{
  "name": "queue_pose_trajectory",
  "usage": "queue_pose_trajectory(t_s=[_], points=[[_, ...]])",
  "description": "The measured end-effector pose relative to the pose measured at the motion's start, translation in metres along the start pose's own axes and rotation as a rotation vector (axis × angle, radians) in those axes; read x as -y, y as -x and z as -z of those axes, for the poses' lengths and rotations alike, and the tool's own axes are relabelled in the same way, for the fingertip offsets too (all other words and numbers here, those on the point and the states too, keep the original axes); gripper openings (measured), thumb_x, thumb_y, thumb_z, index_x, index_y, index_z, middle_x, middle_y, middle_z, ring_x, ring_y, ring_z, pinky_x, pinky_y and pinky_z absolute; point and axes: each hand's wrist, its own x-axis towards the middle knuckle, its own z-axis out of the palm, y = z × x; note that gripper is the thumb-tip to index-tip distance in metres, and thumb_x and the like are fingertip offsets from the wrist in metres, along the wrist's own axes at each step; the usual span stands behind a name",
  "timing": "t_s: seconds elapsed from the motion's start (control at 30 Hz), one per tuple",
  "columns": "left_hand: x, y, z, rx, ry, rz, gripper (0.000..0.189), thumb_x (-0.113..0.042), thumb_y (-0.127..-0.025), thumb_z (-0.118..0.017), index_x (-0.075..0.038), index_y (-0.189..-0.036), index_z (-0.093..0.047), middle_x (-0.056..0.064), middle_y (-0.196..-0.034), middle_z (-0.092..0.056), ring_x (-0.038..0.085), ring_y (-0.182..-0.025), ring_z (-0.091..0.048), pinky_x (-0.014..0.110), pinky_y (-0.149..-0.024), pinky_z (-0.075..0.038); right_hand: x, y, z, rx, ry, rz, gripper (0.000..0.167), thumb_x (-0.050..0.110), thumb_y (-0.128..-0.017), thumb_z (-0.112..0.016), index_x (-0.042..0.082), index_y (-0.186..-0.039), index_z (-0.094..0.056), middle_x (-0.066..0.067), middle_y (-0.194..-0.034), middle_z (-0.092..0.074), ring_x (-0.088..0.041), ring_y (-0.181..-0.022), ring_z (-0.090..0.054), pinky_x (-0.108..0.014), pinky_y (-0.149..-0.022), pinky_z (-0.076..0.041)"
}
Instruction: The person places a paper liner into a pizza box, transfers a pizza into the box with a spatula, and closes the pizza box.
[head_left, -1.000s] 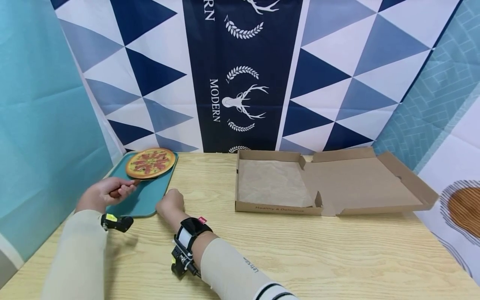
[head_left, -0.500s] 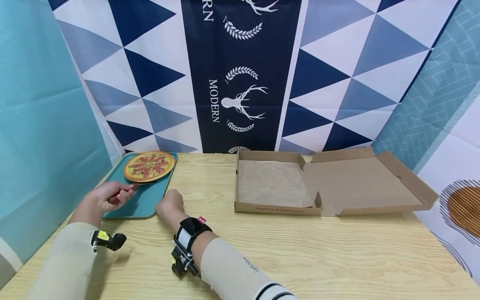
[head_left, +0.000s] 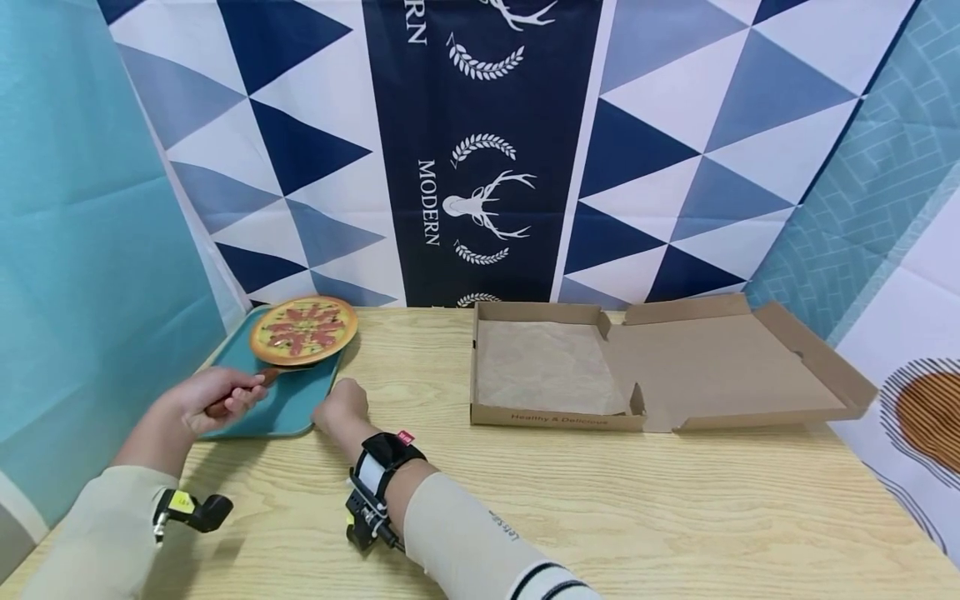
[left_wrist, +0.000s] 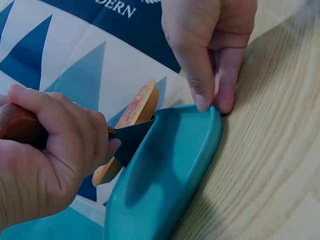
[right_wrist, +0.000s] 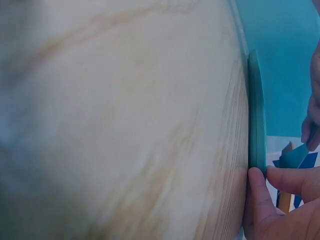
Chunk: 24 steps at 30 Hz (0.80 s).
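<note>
My left hand (head_left: 212, 400) grips the wooden handle of a pizza server (left_wrist: 135, 142), fingers curled round it. On its dark flat blade rides a whole round pizza (head_left: 303, 331), raised over the far part of a teal tray (head_left: 288, 404). In the left wrist view the pizza tilts beside the tray, whose surface bears a shadow. My right hand (head_left: 342, 406) pinches the tray's near right corner between thumb and fingers, as both wrist views show. The pizza hides most of the blade in the head view.
To the right lies an opened cardboard pizza box (head_left: 551, 421), lined with paper (head_left: 547, 367), its lid (head_left: 720, 367) folded out flat to the right. The wooden table (head_left: 600, 508) meets a patterned cloth (head_left: 480, 150) at the back and a teal cloth (head_left: 90, 250) at left.
The pizza dipped slightly, then rose and shifted right, its edge now overlapping the tray's right rim. My left wrist has swung back and to the left. My right hand has stayed at the corner.
</note>
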Motion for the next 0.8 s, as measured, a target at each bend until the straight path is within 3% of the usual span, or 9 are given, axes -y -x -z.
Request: queue_pose_trajectory(t_s=[0.23, 0.4, 0.67, 0.8], points=[[-0.001, 0.005, -0.011, -0.019, -0.073, -0.018, 0.013, -0.002, -0.103, -0.031, 0.003, -0.111, -0.04, 0.003, -0.076, -0.052, 0.0, -0.05, -0.044, 0.012, -0.044, -0.04, -0.001, -0.001, 0.004, 0.002, -0.075, -0.028, 0.029, 0.004, -0.073, -0.084, 0.004, -0.086, -0.058, -0.005, -0.066, -0.055, -0.017, -0.056, -0.052, -0.027, -0.056, -0.047], [-0.002, 0.008, -0.018, -0.027, -0.101, -0.024, 0.013, -0.003, -0.103, -0.032, 0.003, -0.11, -0.041, 0.002, -0.077, -0.052, -0.001, -0.05, -0.043, 0.012, -0.044, -0.039, -0.003, 0.002, 0.01, 0.023, -0.154, -0.006, 0.026, -0.001, -0.073, -0.083, 0.003, -0.075, -0.057, -0.007, -0.051, -0.06, -0.018, -0.049, -0.061, -0.026, -0.055, -0.049], [-0.002, 0.011, -0.025, 0.007, -0.119, -0.016, 0.019, -0.004, -0.103, -0.031, 0.001, -0.103, -0.05, 0.001, -0.075, -0.052, -0.001, -0.05, -0.043, 0.011, -0.044, -0.039, -0.007, 0.0, 0.031, 0.127, -0.121, 0.029, 0.026, 0.009, -0.075, -0.084, 0.006, -0.064, -0.061, -0.009, -0.058, -0.064, -0.02, -0.056, -0.068, -0.024, -0.046, -0.041], [-0.001, 0.013, -0.03, 0.034, -0.165, -0.014, 0.024, -0.004, -0.103, -0.032, -0.001, -0.094, -0.053, -0.002, -0.069, -0.051, -0.001, -0.049, -0.043, 0.011, -0.045, -0.04, -0.008, 0.001, 0.042, 0.182, -0.123, 0.039, 0.036, 0.011, -0.076, -0.084, 0.008, -0.057, -0.054, -0.009, -0.06, -0.064, -0.022, -0.057, -0.068, -0.026, -0.046, -0.041]])
